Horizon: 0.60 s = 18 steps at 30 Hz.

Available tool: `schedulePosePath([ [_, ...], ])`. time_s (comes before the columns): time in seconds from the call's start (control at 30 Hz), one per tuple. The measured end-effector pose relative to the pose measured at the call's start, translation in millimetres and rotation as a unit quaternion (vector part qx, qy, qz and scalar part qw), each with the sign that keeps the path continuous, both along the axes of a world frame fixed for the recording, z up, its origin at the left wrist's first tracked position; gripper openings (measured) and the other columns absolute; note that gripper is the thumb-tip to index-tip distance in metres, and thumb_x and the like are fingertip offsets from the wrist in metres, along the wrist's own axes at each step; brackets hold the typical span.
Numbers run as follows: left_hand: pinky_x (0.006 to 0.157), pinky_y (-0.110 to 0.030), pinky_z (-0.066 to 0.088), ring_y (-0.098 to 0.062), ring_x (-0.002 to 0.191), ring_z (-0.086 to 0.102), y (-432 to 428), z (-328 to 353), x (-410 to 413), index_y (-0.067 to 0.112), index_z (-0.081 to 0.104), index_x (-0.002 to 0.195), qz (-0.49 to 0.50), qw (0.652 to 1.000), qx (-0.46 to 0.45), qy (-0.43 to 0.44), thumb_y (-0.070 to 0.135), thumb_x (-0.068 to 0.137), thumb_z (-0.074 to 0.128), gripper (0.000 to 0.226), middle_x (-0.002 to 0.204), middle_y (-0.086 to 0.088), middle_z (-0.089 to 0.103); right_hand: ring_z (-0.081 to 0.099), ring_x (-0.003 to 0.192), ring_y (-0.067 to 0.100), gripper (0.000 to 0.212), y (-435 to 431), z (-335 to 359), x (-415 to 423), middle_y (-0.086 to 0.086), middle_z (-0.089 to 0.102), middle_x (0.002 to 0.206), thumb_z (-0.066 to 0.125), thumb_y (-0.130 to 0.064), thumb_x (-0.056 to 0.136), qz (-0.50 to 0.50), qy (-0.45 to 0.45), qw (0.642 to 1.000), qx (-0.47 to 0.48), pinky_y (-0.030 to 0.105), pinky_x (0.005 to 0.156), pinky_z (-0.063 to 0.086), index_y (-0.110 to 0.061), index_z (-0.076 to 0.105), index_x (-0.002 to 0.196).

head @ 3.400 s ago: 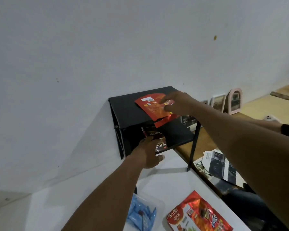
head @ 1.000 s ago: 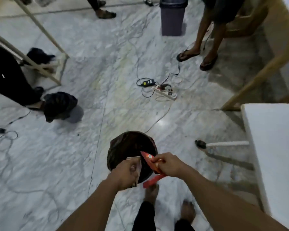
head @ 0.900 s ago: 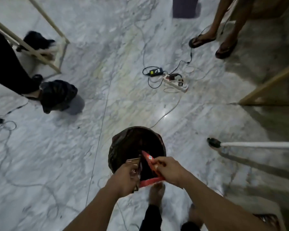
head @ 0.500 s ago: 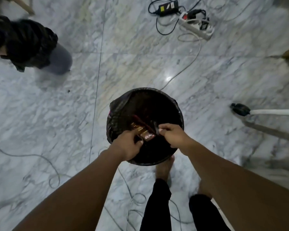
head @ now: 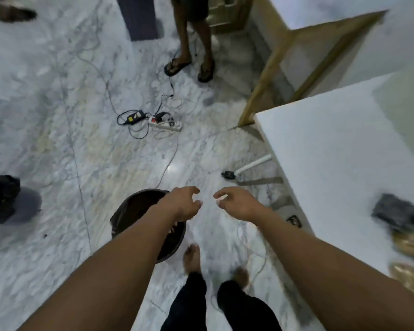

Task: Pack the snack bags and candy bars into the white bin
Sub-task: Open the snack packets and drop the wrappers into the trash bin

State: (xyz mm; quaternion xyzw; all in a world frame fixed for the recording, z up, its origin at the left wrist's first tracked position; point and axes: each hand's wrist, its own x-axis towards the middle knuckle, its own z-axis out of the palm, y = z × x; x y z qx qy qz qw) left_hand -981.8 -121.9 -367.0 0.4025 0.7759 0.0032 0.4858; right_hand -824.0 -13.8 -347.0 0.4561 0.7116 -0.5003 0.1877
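Observation:
Both my hands are out in front of me above the marble floor, and both hold nothing. My left hand (head: pixel 182 204) has its fingers loosely curled and apart, just past the right rim of a round waste bin lined with a dark bag (head: pixel 129 211). My right hand (head: pixel 238 204) is open too, a little to the right of the bin. My left forearm covers much of the bin's inside, so the wrappers in it are hidden. No snack bags, candy bars or white bin can be made out.
A white table (head: pixel 332 149) fills the right side, with a blurred dark object (head: pixel 397 213) and blurred golden packets (head: pixel 409 244) near its front. A power strip with cables (head: pixel 165 123) lies on the floor. A person in sandals (head: pixel 191 65) stands beyond it.
Half a second ago both hands held wrappers down inside the bin; now both hands are empty and raised out of it. My view has lifted and swung right toward the table.

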Motion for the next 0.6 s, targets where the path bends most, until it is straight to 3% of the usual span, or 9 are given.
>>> schedulePosePath([
  [0.13,0.108,-0.040,0.042,-0.023,0.131,0.051,58.5,61.0,75.4,0.031,0.048,0.140,-0.121,0.991,0.058,0.002,0.050,0.095,0.050,0.049,0.145,-0.005,0.053,0.060,0.095,0.013,0.030,20.3,76.0,102.9,0.000,0.068,0.118,0.055,-0.025,0.091,-0.065,0.007,0.994,0.086,0.022,0.078,0.043,-0.024,0.068,0.119],
  [0.2,0.107,-0.037,0.042,-0.025,0.130,0.051,81.9,83.8,115.8,0.028,0.050,0.140,-0.183,0.980,0.080,-0.002,0.044,0.096,0.051,0.047,0.144,-0.004,0.054,0.058,0.092,0.011,0.029,24.2,98.0,151.2,-0.001,0.068,0.114,0.056,-0.023,0.089,-0.102,0.000,0.989,0.105,0.021,0.076,0.040,-0.027,0.069,0.114],
  [0.33,0.107,-0.037,0.044,-0.023,0.124,0.056,117.9,135.7,250.9,0.030,0.058,0.131,-0.313,0.941,0.131,-0.014,0.047,0.094,0.054,0.042,0.134,-0.004,0.062,0.057,0.076,-0.001,0.023,3.6,149.6,292.9,-0.005,0.065,0.099,0.059,-0.029,0.092,-0.236,0.001,0.956,0.174,0.017,0.067,0.045,-0.027,0.069,0.113],
  [0.4,0.106,-0.038,0.045,-0.023,0.120,0.058,121.4,154.1,319.8,0.032,0.059,0.129,-0.365,0.919,0.149,-0.018,0.050,0.092,0.055,0.041,0.130,-0.003,0.064,0.059,0.087,0.005,0.025,-18.3,167.8,361.4,-0.005,0.066,0.108,0.058,-0.029,0.092,-0.280,-0.013,0.940,0.196,0.024,0.079,0.049,-0.027,0.068,0.115],
  [0.47,0.104,-0.039,0.046,-0.023,0.118,0.059,114.9,170.2,390.7,0.031,0.059,0.128,-0.430,0.887,0.167,-0.029,0.050,0.091,0.055,0.042,0.130,-0.001,0.064,0.059,0.094,0.010,0.027,-49.0,184.4,428.3,-0.002,0.064,0.117,0.058,-0.027,0.091,-0.316,-0.035,0.925,0.208,0.027,0.082,0.048,-0.026,0.069,0.116],
  [0.6,0.106,-0.039,0.044,-0.024,0.121,0.058,83.8,198.1,525.6,0.028,0.058,0.130,-0.523,0.826,0.205,-0.058,0.046,0.094,0.055,0.041,0.132,-0.001,0.061,0.055,0.090,0.009,0.023,-122.8,212.3,549.1,-0.001,0.065,0.110,0.061,-0.027,0.091,-0.413,-0.079,0.874,0.242,0.022,0.082,0.042,-0.025,0.070,0.112],
])
